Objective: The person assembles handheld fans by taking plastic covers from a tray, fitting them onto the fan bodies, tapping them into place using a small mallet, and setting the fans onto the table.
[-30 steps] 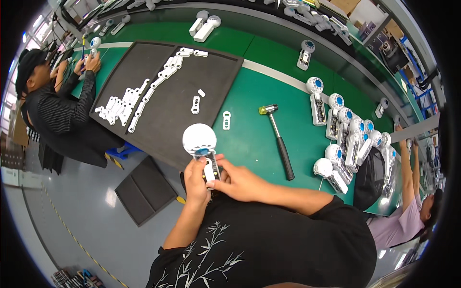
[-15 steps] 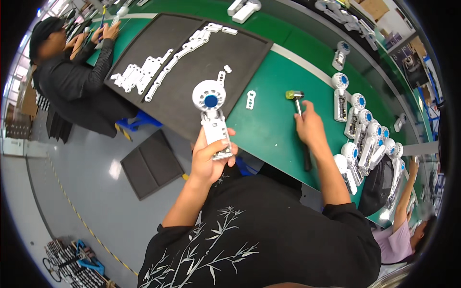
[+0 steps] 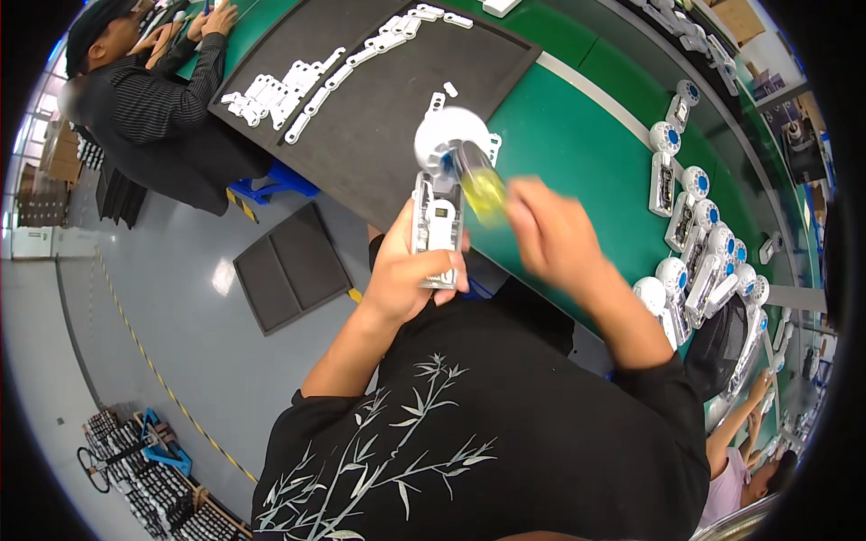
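Right hand (image 3: 552,236) now back from the far bench, blurred, closed on a yellow-handled tool (image 3: 478,185) at the round head of the white device (image 3: 439,194). Left hand (image 3: 413,275) wrapped around the device's body, held up over the near edge of the green bench (image 3: 577,153). One dark mat (image 3: 379,108) far left, strewn with white parts (image 3: 298,86). Finished units (image 3: 699,234) in a row at right, too crowded to count. One seated person (image 3: 149,90) far left.

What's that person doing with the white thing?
A person stands at a green workbench. Their left hand grips a white device with a round head, held upright. Their right hand swings a tool with a yellow end at it, too blurred to make out. More white devices lie in a row on the right, and another person works at a dark mat.
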Tool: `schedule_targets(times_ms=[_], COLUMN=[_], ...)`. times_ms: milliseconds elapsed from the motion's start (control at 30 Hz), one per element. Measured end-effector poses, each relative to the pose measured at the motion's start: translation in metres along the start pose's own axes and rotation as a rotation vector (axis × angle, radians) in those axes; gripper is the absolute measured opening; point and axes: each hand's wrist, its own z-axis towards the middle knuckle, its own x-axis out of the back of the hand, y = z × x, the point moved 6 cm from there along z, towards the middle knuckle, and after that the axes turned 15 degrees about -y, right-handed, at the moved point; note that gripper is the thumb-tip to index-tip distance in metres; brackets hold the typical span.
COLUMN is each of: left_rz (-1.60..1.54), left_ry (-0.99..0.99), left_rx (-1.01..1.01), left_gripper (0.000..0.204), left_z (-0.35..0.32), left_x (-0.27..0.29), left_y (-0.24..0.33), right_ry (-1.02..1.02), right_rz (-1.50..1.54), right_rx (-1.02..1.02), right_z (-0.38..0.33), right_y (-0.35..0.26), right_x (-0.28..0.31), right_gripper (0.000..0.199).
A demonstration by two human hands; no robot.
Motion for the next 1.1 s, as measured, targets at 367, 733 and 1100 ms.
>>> schedule_targets(times_ms=[367,733,1100], left_rz=[0.248,0.217,0.311], left_ry=[0.073,0.074,0.071], left_rx=[-0.106,-0.123,-0.165], left_gripper=[0.054,0.056,0.065], left_z=[-0.008,-0.005,-0.006], left_x=[0.0,-0.009,0.007], left_y=[0.01,0.014,0.021], right_ry=[-0.14,-0.12,-0.228], right_rz=[0.3,0.145,0.475], right_rx=[0.075,0.189,0.132], right_z=[-0.038,-0.053,-0.042], right_y=[-0.049,-0.067,-0.066], right_x=[-0.013,0.007,-0.003], right_gripper=[0.025,0.027,0.03])
